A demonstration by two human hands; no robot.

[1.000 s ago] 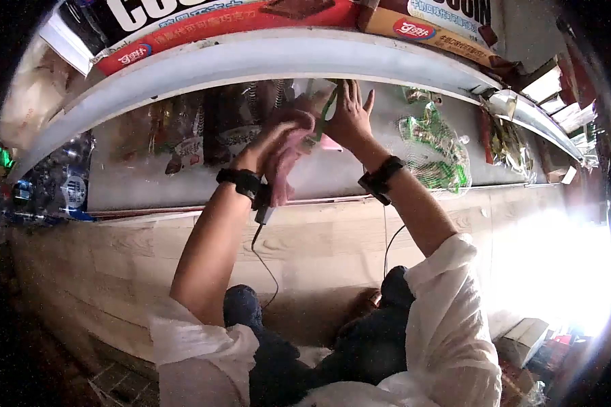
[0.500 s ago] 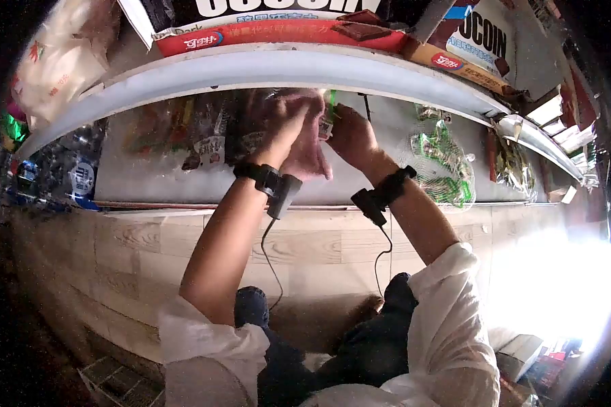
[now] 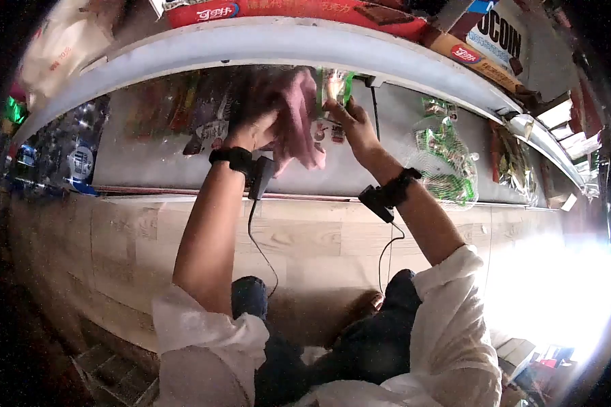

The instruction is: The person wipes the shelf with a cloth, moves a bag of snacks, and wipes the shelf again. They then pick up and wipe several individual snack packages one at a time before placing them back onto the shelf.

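A pink cloth (image 3: 297, 115) hangs in folds from my left hand (image 3: 256, 129), which is closed on it; the cloth covers part of the fingers. My right hand (image 3: 357, 130) pinches a small clear packet with green edges (image 3: 335, 87) between thumb and fingers, just right of the cloth. Both hands are over the lower shelf (image 3: 360, 178), under the curved front edge of the shelf above. Dark and clear snack packets (image 3: 210, 132) lie to the left of my left hand, blurred in shade.
Green netted bags (image 3: 445, 159) lie right of my right hand, with golden packets (image 3: 512, 163) beyond. Bottles in plastic wrap (image 3: 64, 159) stand at the left. The upper shelf edge (image 3: 305, 46) overhangs my hands, with a red snack box (image 3: 285, 12) on it.
My left hand has moved slightly left and down with the cloth. My right hand has drawn away from the cloth, and the green-edged packet now shows in its fingers. The view has tilted down slightly.
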